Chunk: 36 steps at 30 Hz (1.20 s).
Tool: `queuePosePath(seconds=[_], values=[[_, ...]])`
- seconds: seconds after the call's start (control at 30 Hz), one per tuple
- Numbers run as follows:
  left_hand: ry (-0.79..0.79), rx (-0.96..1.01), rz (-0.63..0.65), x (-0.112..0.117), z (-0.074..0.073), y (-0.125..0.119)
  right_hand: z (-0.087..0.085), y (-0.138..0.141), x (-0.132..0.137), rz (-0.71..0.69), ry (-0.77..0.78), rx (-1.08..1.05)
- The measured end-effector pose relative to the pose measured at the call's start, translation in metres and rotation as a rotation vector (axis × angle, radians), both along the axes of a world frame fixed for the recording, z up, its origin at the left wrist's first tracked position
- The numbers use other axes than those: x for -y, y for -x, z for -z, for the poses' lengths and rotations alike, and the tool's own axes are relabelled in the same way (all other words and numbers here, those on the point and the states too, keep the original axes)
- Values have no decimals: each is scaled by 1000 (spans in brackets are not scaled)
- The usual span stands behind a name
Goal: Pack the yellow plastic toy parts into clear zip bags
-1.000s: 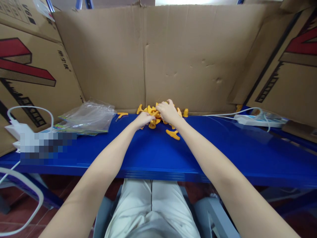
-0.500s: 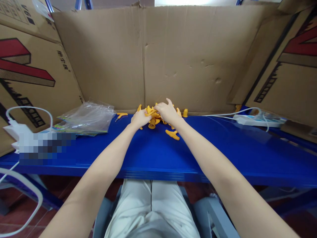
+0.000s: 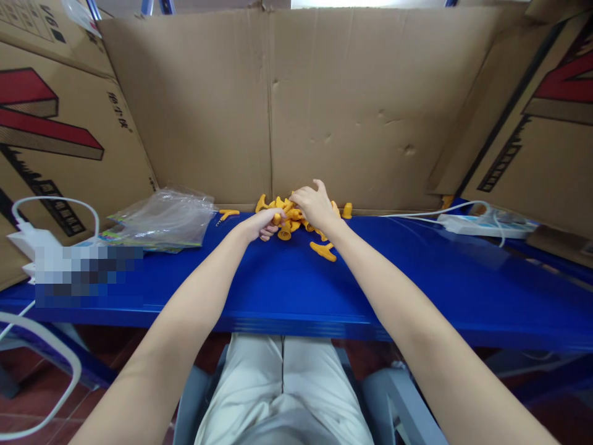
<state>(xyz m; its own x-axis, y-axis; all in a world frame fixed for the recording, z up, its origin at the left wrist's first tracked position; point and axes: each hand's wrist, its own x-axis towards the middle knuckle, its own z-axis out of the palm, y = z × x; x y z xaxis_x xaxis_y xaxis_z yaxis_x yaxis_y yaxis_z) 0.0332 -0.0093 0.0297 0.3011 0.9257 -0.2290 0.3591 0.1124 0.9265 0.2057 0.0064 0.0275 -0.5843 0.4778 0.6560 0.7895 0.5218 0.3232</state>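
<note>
My left hand is closed in a fist around a yellow plastic piece, whose rounded end shows above the fingers. Just right of it, my right hand reaches over a heap of yellow plastic parts. Its fingers are bent down together at the heap, one finger sticks up, and whatever lies under the fingertips is hidden. A yellow cup-shaped part lies at the heap's front. Nearer me, below the right wrist, rests a yellow T-shaped handle.
Left of the heap lies a yellow handle with a dark spiral tip, beside clear plastic bags. A yellow cap stands to the right. Cardboard walls the blue table. A white power strip and cables lie far right.
My left hand has drawn slightly back toward me and turned, now a fist around the yellow piece, uncovering more of the heap. My right hand has barely moved.
</note>
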Motion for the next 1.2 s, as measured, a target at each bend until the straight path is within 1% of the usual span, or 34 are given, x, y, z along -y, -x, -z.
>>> queuePosePath(seconds=[0.07, 0.13, 0.27, 0.33, 0.4, 0.47, 0.53, 0.6, 0.67, 0.73, 0.87, 0.93, 1.0, 1.1, 1.2], values=[[101, 29, 91, 1, -3, 2, -1, 0, 1, 5, -27, -18], [136, 50, 139, 4, -6, 2, -2, -2, 1, 35, -50, -50], [152, 61, 212, 13, -7, -3, 0, -19, -6, 112, -78, -189], [138, 75, 230, 15, -7, -6, 2, -34, -13, 145, -80, -308], [110, 117, 221, 14, -5, -7, 6, -51, -20, 188, -76, -452], [73, 157, 182, 12, -3, -7, 11, -69, -26, 270, -66, -607], [25, 188, 117, 9, -1, -7, 17, -86, -31, 394, -43, -764], [-32, 222, 39, 6, 1, -6, 27, -103, -34, 516, -3, -892], [-92, 258, -48, 3, 4, -5, 39, -119, -35, 602, 59, -989], [-145, 278, -153, -2, 6, -4, 52, -131, -36, 645, 164, -1083], [-219, 269, -372, -12, 10, -1, 72, -147, -43, 648, 346, -1285], [-232, 258, -447, -16, 12, 1, 76, -151, -47, 646, 390, -1327], [-235, 256, -488, -18, 14, 2, 77, -152, -50, 663, 402, -1308], [-237, 272, -501, -19, 16, 3, 75, -152, -50, 715, 397, -1236], [-237, 330, -491, -21, 17, 6, 73, -151, -48, 756, 411, -1175]])
